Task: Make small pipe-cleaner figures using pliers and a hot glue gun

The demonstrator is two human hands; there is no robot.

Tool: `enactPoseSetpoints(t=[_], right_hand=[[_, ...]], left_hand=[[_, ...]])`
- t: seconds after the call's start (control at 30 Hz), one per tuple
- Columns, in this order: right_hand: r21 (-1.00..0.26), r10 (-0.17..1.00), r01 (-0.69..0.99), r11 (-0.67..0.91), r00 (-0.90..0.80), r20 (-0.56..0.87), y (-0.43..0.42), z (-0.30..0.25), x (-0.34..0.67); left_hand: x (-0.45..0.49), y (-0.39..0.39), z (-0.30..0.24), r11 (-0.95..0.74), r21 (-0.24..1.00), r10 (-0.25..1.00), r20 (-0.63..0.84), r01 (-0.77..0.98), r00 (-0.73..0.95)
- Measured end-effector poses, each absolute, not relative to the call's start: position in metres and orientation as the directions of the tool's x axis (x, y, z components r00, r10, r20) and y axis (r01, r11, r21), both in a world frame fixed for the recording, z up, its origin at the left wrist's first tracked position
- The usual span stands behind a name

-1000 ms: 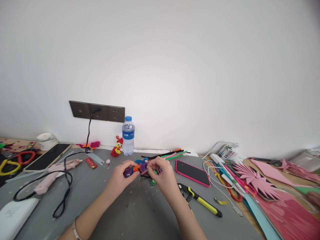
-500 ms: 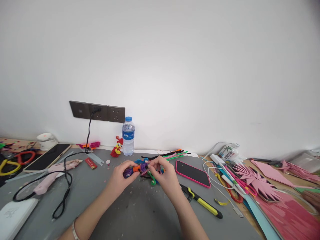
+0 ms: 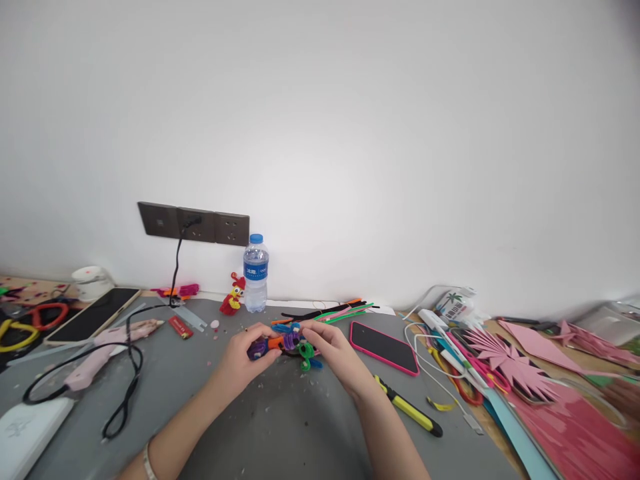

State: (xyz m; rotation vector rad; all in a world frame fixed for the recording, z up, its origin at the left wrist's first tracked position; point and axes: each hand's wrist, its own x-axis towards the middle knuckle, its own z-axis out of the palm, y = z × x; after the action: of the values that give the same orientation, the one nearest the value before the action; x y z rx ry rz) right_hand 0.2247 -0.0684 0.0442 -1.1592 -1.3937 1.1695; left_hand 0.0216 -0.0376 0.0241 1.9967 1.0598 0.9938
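My left hand (image 3: 243, 355) is closed on a small pipe-cleaner figure (image 3: 285, 344) of purple, orange, blue and green, held just above the grey mat (image 3: 260, 427). My right hand (image 3: 334, 351) pinches the same figure from the right, with the green curl just below its fingertips. A bundle of loose pipe cleaners (image 3: 333, 311) lies behind the hands, toward the wall.
A pink-cased phone (image 3: 384, 346) and a yellow-and-black cutter (image 3: 407, 413) lie right of my hands. A water bottle (image 3: 255, 272) and a red-yellow chicken figure (image 3: 233, 295) stand by the wall. A pink glue gun (image 3: 107, 347) with a black cord, another phone (image 3: 93, 314) and pink paper cut-outs (image 3: 515, 363) surround them.
My right hand has shifted slightly right and lower on the figure, uncovering the green curl. The left hand has kept its hold.
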Motion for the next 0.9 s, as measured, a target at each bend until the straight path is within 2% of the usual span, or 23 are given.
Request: enactPoseSetpoints(t=[0.6,0.73,0.9], right_hand=[[-0.994,0.993,0.015,0.11,0.044,0.111,-0.063,0.038,0.224],[-0.981,0.958,-0.02,0.191,0.221,0.182,-0.06,0.034,0.232],[-0.939,0.838,-0.121,0.321,0.498,0.222,-0.055,0.029,0.245]], left_hand=[[0.022,-0.039,0.028,-0.444,0.823,0.872,0.306,0.354,0.383],[0.021,-0.039,0.03,-0.4,0.845,0.891,0.267,0.355,0.368],[0.019,-0.037,0.027,-0.329,0.875,0.918,0.208,0.356,0.337]])
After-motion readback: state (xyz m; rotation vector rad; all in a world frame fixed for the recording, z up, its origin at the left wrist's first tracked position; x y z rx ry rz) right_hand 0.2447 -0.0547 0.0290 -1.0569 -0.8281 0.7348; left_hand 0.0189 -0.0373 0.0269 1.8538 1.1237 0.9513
